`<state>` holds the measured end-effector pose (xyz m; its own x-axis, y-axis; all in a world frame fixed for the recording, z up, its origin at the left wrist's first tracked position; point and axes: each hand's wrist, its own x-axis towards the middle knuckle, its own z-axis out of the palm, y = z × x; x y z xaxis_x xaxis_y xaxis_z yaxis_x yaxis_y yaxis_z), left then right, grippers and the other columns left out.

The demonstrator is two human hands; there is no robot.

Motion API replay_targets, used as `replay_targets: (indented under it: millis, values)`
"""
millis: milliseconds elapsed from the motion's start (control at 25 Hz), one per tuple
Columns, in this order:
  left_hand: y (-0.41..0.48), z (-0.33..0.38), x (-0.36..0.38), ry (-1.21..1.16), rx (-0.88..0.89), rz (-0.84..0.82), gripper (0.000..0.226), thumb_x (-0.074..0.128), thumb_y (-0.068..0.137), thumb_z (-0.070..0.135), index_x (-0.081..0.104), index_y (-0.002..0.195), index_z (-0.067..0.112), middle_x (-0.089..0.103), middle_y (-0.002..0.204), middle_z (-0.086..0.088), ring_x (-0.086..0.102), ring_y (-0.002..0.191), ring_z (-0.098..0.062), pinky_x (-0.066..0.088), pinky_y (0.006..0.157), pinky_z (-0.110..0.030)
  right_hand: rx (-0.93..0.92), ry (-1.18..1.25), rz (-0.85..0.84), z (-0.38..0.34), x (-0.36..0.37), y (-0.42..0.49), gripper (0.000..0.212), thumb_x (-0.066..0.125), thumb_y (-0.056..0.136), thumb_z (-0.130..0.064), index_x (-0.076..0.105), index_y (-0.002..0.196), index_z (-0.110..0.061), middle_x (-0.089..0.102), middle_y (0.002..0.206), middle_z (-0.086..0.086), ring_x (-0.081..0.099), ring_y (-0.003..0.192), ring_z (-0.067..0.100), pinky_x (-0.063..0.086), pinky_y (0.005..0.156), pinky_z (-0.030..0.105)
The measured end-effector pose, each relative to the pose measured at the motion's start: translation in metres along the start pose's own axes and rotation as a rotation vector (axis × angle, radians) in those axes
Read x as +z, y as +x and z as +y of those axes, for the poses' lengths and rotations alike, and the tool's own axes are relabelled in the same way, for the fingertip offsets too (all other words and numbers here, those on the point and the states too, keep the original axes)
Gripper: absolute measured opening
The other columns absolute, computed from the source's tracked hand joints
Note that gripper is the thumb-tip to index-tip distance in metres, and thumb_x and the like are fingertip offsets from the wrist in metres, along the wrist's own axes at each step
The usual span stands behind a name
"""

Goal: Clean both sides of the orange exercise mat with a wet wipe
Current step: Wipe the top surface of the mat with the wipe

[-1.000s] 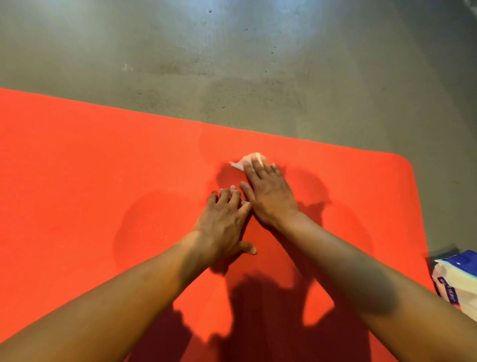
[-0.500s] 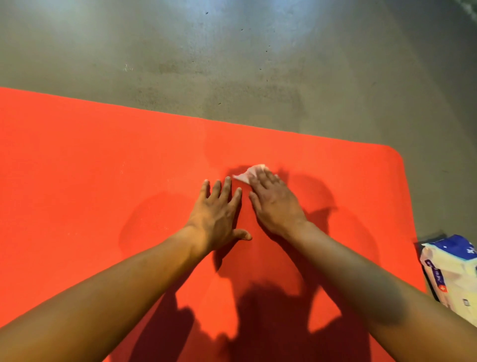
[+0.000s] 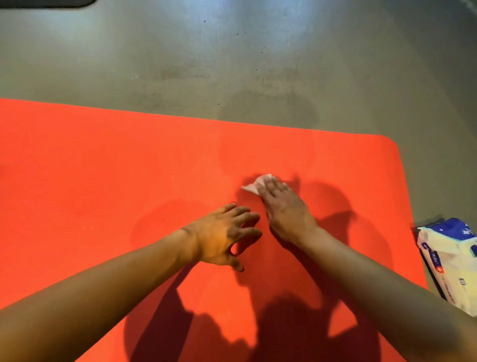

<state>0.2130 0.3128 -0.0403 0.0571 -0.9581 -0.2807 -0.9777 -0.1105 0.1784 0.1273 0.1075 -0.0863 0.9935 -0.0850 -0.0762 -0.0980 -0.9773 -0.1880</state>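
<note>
The orange exercise mat (image 3: 103, 175) lies flat on the floor and fills the lower left of the head view; its rounded far corner is at the right. My right hand (image 3: 286, 209) presses a crumpled white wet wipe (image 3: 255, 184) flat on the mat, fingers over most of it. Just to its left, my left hand (image 3: 227, 235) hovers a little above the mat, fingers spread and curled, holding nothing. Shadows of both arms fall on the mat below.
A blue and white pack of wipes (image 3: 454, 261) lies on the floor past the mat's right edge. Grey concrete floor (image 3: 232, 64) stretches beyond the far edge. A dark mat corner (image 3: 46, 3) shows at the top left.
My left hand lifted off the mat, turned and curled its fingers. My right hand with the wipe slid toward me on the mat. The view shifted right, showing more of the pack.
</note>
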Motion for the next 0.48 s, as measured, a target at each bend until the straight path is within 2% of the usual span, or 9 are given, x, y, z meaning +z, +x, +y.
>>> replay_targets:
  millis: [80, 160, 240, 360, 480]
  values:
    - [-0.003, 0.002, 0.004, 0.044, -0.003, -0.082, 0.099, 0.063, 0.069, 0.081, 0.039, 0.151, 0.032, 0.028, 0.161, -0.008, 0.024, 0.150, -0.033, 0.024, 0.120, -0.053, -0.150, 0.014, -0.073, -0.005, -0.004, -0.012, 0.068, 0.022, 0.089, -0.027, 0.034, 0.155, -0.014, 0.028, 0.163, 0.013, 0.023, 0.153, 0.028, 0.022, 0.124, 0.041]
    - [-0.002, 0.003, 0.005, 0.097, -0.004, -0.115, 0.102, 0.064, 0.069, 0.081, 0.036, 0.153, 0.031, 0.026, 0.163, -0.009, 0.023, 0.151, -0.035, 0.023, 0.121, -0.054, -0.177, -0.027, -0.084, 0.005, -0.006, -0.010, 0.066, 0.028, 0.089, -0.023, 0.035, 0.154, -0.016, 0.028, 0.164, 0.012, 0.023, 0.153, 0.029, 0.021, 0.123, 0.042]
    - [-0.001, 0.005, 0.002, 0.131, -0.013, -0.151, 0.104, 0.061, 0.071, 0.082, 0.031, 0.156, 0.031, 0.020, 0.166, -0.010, 0.021, 0.152, -0.036, 0.020, 0.122, -0.054, -0.062, -0.055, -0.066, 0.021, -0.008, -0.002, 0.059, 0.037, 0.095, -0.017, 0.036, 0.154, -0.019, 0.030, 0.163, 0.012, 0.024, 0.152, 0.030, 0.022, 0.123, 0.044]
    - [-0.001, 0.007, 0.005, 0.160, -0.032, -0.167, 0.103, 0.055, 0.076, 0.082, 0.018, 0.160, 0.035, 0.008, 0.169, -0.008, 0.011, 0.154, -0.035, 0.014, 0.122, -0.053, 0.158, -0.043, -0.046, 0.036, -0.014, 0.006, 0.051, 0.035, 0.102, -0.021, 0.036, 0.153, -0.019, 0.028, 0.164, 0.011, 0.021, 0.153, 0.031, 0.022, 0.122, 0.046]
    - [0.001, 0.008, 0.006, 0.171, -0.030, -0.184, 0.103, 0.051, 0.077, 0.083, 0.011, 0.160, 0.037, 0.001, 0.169, -0.007, 0.005, 0.155, -0.033, 0.009, 0.123, -0.053, 0.165, 0.010, -0.033, 0.020, -0.013, 0.001, 0.053, 0.037, 0.102, -0.021, 0.034, 0.154, -0.016, 0.028, 0.163, 0.015, 0.020, 0.153, 0.031, 0.023, 0.122, 0.046]
